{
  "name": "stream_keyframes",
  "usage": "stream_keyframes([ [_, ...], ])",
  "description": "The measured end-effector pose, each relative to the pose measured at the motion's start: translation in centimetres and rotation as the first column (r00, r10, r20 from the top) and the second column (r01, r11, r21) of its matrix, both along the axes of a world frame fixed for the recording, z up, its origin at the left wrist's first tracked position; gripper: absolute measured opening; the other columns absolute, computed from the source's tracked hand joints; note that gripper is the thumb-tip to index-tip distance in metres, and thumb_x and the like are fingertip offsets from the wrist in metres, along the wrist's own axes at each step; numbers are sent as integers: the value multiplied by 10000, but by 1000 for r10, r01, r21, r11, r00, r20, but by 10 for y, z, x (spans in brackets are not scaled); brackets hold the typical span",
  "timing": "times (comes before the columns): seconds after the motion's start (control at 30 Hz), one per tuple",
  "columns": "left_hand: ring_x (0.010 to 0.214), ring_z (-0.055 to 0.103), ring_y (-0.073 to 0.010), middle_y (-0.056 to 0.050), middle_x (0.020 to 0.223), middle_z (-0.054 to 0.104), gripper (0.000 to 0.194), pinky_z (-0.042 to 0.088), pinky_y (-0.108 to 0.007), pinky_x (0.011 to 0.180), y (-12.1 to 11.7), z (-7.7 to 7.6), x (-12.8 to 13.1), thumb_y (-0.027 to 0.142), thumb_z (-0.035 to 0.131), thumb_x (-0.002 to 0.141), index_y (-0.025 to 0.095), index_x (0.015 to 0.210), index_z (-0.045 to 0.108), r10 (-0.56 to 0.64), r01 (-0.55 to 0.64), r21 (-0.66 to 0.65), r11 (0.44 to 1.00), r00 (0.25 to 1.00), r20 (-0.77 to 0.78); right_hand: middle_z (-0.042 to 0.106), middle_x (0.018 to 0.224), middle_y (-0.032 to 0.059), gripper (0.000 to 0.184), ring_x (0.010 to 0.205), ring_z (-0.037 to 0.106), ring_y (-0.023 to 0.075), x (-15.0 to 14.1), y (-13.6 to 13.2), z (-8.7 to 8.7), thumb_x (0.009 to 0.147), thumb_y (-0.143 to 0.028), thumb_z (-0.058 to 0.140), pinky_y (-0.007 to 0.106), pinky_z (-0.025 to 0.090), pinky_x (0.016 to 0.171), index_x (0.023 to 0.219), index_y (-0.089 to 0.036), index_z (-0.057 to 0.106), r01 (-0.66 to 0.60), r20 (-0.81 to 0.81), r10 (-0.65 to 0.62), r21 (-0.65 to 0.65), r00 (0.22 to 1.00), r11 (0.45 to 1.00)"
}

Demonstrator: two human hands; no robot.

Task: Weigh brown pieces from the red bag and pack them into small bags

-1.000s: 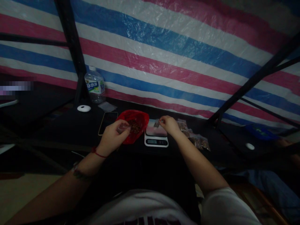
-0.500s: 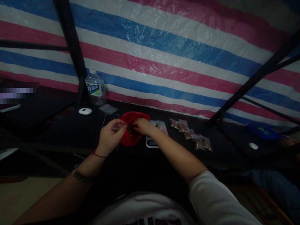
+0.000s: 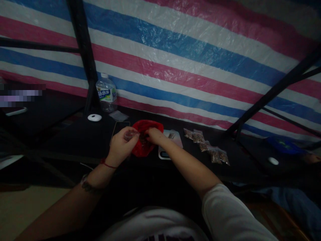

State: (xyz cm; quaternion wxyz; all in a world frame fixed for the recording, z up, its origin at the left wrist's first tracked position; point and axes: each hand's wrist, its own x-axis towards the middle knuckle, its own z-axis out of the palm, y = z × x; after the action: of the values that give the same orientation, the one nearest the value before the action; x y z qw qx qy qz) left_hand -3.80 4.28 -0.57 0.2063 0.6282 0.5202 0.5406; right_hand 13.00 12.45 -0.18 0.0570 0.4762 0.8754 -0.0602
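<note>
Counter point(image 3: 75, 140): black, matte; glossy striped sheet point(image 3: 175, 73) at twelve o'clock. Bag point(image 3: 142, 152): red, crinkled, central. Left hand point(image 3: 121, 142): curled, pinching clear item point(image 3: 129, 135), bag's nine o'clock. Right hand point(image 3: 153, 135): reaching inside bag, grip hidden.

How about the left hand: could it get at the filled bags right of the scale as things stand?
Probably not directly: the right forearm, angled over the scale, crosses between the left hand and the filled bags.
</note>
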Motion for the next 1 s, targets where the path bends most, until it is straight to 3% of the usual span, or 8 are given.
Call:
stream_keyframes([
  [0.13, 715, 656, -161, -8, 790, 706, 199, 512, -244, 676, -1, 1, 0, 364, 599, 750, 200, 851, 652, -4, 4, -3, 1000, 1000, -11, 711, 1043, 102, 286, 942, 646, 207, 2, 6, -4, 830, -138, 533, 251, 452, 819, 1064, -125, 696, -63, -18, 63, 29, 998, 998],
  [0.7, 722, 653, -158, -11, 811, 697, 185, 499, -244, 676, -1, 0, 0, 346, 612, 762, 197, 865, 649, -55, 55, -20, 998, 998, 31, 726, 987, 92, 275, 862, 654, 186, 4, 17, -7, 779, -138, 566, 231, 455, 743, 1004, -138, 724, -48, 10, 48, 28, 999, 998],
  [0.87, 713, 648, -160, -15, 791, 695, 198, 504, -241, 661, 0, -1, 1, 353, 607, 755, 185, 853, 645, -50, 50, -18, 999, 998, 42, 731, 946, 73, 256, 826, 653, 167, 10, 15, -3, 767, -140, 582, 225, 449, 727, 978, -153, 727, -25, -109, 30, 51, 994, 998],
  [1.0, 707, 646, -160, -18, 793, 696, 193, 506, -244, 663, 1, -2, 1, 349, 612, 747, 184, 841, 645, -37, 37, -8, 999, 998, 42, 729, 927, 54, 214, 822, 645, 154, 29, 7, 15, 759, -133, 592, 225, 443, 738, 916, -158, 734, -12, -291, 50, 131, 955, 991],
])
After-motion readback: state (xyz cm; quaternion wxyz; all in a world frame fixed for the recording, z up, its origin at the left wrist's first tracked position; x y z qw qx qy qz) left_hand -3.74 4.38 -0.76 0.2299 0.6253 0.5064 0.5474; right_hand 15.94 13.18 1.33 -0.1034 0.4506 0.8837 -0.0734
